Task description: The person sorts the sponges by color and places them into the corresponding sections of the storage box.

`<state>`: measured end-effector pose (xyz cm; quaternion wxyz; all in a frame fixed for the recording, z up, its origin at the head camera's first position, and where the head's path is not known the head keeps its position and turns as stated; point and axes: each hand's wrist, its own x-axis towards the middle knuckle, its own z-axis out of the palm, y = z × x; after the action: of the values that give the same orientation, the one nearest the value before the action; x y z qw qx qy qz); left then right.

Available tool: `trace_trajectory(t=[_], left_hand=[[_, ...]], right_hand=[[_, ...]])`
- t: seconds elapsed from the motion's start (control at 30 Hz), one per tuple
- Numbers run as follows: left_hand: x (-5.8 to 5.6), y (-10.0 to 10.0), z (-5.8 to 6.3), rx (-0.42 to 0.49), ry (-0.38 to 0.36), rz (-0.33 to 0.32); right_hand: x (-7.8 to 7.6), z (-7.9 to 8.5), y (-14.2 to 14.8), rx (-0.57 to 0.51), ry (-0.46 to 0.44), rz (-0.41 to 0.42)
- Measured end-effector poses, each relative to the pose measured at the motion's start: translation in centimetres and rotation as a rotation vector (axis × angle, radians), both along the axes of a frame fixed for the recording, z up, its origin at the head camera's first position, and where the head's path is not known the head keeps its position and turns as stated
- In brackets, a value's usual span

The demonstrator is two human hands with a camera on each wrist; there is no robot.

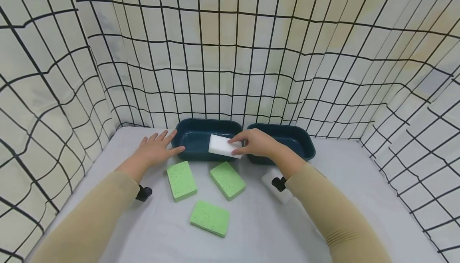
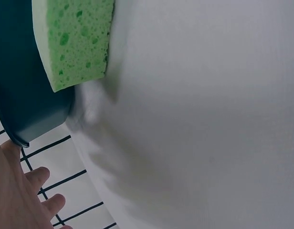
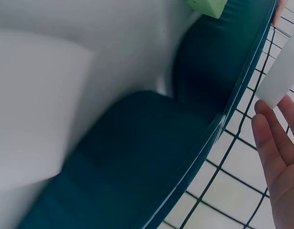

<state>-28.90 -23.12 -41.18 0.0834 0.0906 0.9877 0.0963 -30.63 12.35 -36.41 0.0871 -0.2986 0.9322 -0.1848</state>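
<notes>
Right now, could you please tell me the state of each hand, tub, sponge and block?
Left teal tub: upright, open-topped.
Right teal tub: upright, partly hidden.
Held white block: above left teal tub.
Loose white block: lying flat, partly hidden.
Left green sponge: lying flat.
Right green sponge: lying flat.
Nearest green sponge: lying flat.
Left hand: fingers spread, at left teal tub.
Right hand: pinching held white block.

Worktop [image 1: 154,231]: matt, cloth-like. Trays [image 1: 194,139], far edge: smooth, glossy, plastic-looking. Sponges [image 1: 210,218], nearer front edge: pitted, matt. White blocks [image 1: 218,146]: smooth, matt. Sleeves [image 1: 334,215]: matt cloth.
</notes>
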Motion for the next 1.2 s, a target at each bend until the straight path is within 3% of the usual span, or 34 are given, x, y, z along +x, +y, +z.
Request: trace_trajectory(t=[0.33,0.57,0.83,1.2], left_hand=[[-0.1,0.0,0.2,-0.014,0.008,0.017],[-0.1,0.3,0.1,-0.042,0.009,0.018],[-0.3,0.3,-0.2,-0.032,0.003,0.022],[0.2,0.2,-0.2,-0.033,-0.006,0.033]], right_hand=[[-3.4,0.5,-4.4,0.049,-0.031,-0.015],[-5.0,-0.7,-7.1,0.068,-0.059,-0.019],[-5.5,-2.2,-9.0,0.089,-0.119,-0.024],[-5.8,-3.5,-11.0,0.208,-0.098,-0.077]])
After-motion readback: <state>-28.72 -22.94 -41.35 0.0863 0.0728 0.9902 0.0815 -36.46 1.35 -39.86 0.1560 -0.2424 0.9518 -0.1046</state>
